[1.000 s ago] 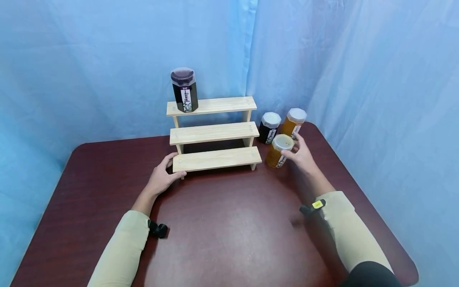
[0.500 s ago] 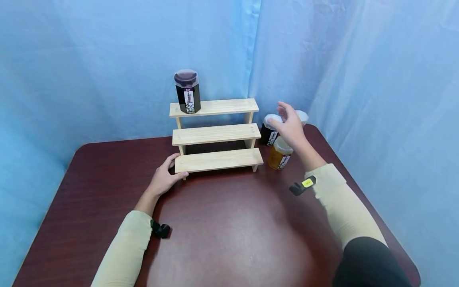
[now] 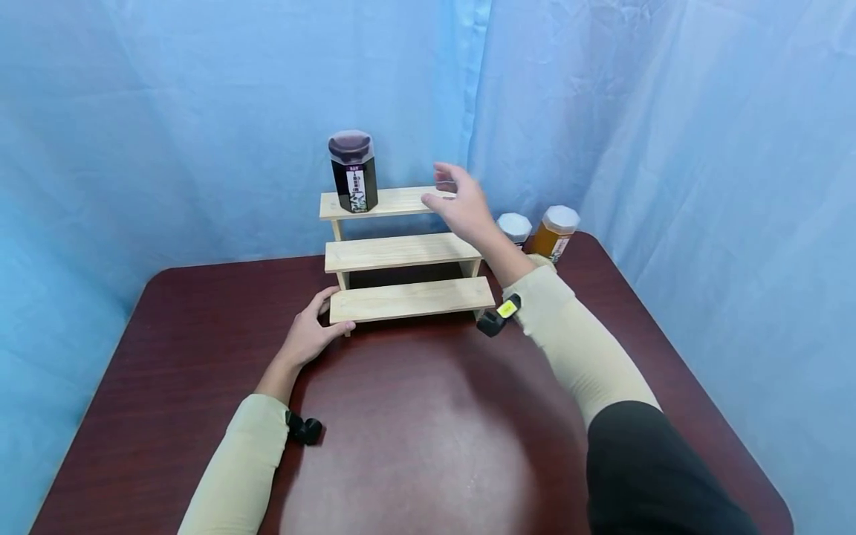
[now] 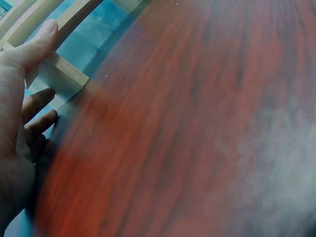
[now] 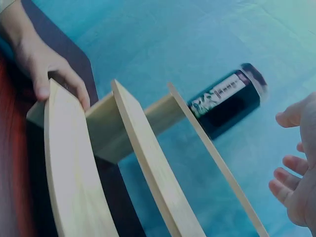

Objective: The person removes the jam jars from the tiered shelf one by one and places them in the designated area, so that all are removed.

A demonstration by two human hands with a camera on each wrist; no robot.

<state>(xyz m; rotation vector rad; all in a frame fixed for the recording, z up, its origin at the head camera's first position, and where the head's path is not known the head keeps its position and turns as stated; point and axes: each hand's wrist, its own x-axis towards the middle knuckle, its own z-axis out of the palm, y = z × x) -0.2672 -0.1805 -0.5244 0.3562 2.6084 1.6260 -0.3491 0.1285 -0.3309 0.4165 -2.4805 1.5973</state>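
Observation:
A three-step wooden display stand (image 3: 408, 299) stands near the back of the table. My left hand (image 3: 307, 334) holds the left end of its lowest step, thumb at the front and fingers round the side, as the right wrist view also shows. On the left of the top step rises a dark honey jar (image 3: 354, 172) with a purple lid under a clear cover. My right hand (image 3: 464, 206) hovers before the right part of the top step, fingers bent and apart, holding nothing. In the right wrist view, that dark jar (image 5: 228, 101) is apart from the fingers.
Right of the stand are a white-lidded dark jar (image 3: 514, 226) and an amber jar (image 3: 557, 232). Another amber jar (image 3: 543, 260) is mostly hidden behind my right forearm. Blue curtains (image 3: 234, 134) hang close behind the dark red table (image 3: 414, 416).
My right hand has let go of the front amber jar, risen and moved left to the top step. That jar stays on the table. My left hand keeps its hold on the stand.

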